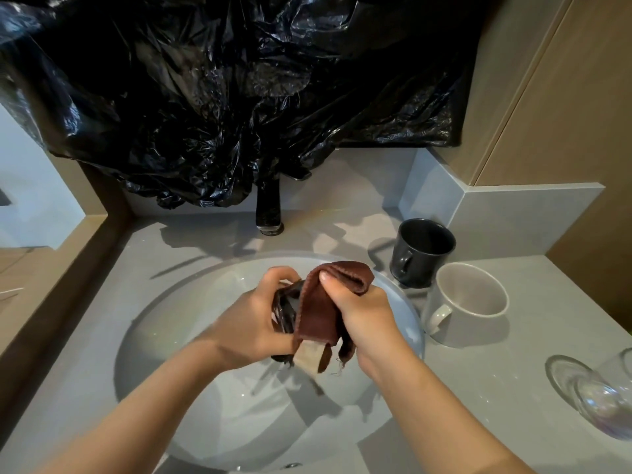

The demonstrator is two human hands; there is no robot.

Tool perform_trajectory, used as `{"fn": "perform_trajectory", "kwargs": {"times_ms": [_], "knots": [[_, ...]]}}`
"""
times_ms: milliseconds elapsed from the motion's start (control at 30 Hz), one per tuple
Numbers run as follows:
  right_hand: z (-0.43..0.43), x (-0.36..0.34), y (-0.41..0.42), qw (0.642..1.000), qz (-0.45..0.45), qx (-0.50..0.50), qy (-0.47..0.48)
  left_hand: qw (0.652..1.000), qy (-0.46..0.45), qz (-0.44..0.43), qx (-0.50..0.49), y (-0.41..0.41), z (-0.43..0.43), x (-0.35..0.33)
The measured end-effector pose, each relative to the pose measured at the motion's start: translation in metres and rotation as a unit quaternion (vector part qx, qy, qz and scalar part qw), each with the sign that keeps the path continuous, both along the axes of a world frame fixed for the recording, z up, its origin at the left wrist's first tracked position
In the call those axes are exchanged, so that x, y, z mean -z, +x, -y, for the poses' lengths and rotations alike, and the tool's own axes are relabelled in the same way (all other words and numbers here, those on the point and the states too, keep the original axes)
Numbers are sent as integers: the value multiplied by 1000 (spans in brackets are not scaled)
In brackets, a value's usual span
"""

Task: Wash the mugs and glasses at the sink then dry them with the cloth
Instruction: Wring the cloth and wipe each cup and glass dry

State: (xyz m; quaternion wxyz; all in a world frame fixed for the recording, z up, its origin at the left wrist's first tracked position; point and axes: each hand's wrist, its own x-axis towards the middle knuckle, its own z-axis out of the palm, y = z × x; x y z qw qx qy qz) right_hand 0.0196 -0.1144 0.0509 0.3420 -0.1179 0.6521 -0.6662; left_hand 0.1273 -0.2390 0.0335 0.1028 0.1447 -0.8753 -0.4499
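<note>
The brown cloth (318, 309) is held up over the sink (205, 405), bunched between both hands, with its frayed lower edge and a pale label hanging down. The right hand (362, 316) grips the cloth, thumb pressed on the folded top and the fingers curled round the fabric. The left hand (253, 323) has its fingers (277, 274) curled round a dark item (285, 309) that sits against the cloth. It is glossy and largely covered, so what it is cannot be told.

To the right, on the grey surface (478, 388), a dark mug (422, 251) stands upright just behind a grey mug (468, 302), which is also upright with its handle turned toward the sink. Nearer the right edge a clear glass (602, 405) lies on its side. Behind the basin stands a black faucet (268, 206), and above it hangs crumpled black plastic sheeting (239, 80) that drapes down over the faucet's top.
</note>
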Motion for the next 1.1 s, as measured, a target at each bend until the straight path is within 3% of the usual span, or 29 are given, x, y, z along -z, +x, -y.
{"fn": "perform_trajectory", "kwargs": {"times_ms": [100,167,267,400,567,633,700,767,833,900,967,1033,1100], "knots": [[-5,-2,5,994,-93,-48,-10,974,206,89,34,0,5,-8],[-8,-7,10,982,-147,-116,-4,961,236,118,87,0,6,-14],[-6,-8,12,978,-175,-112,-12,966,219,123,67,-2,0,-16],[3,-4,15,986,-154,39,-41,978,197,70,-9,-6,-9,-8],[8,-13,-1,966,35,232,-106,991,77,6,-111,-6,-11,4],[1,-19,-8,964,32,242,-103,986,52,-28,-158,-4,-9,7],[-6,-19,-4,978,-15,187,-97,981,33,-52,-186,-3,-8,6],[-6,-15,10,988,-118,66,-76,981,-14,-52,-187,-5,-10,6],[-2,-8,20,953,-295,-71,26,980,-70,-68,-173,-7,-14,7],[3,-2,21,901,-402,-109,120,978,-95,-79,-170,-6,-19,6],[6,-2,18,924,-365,-57,93,977,-94,-66,-181,-4,-23,3],[9,-3,14,973,-227,30,11,979,-77,-38,-184,-5,-25,2],[12,-7,5,984,-56,141,-96,981,-22,-17,-191,-5,-26,4]]}}
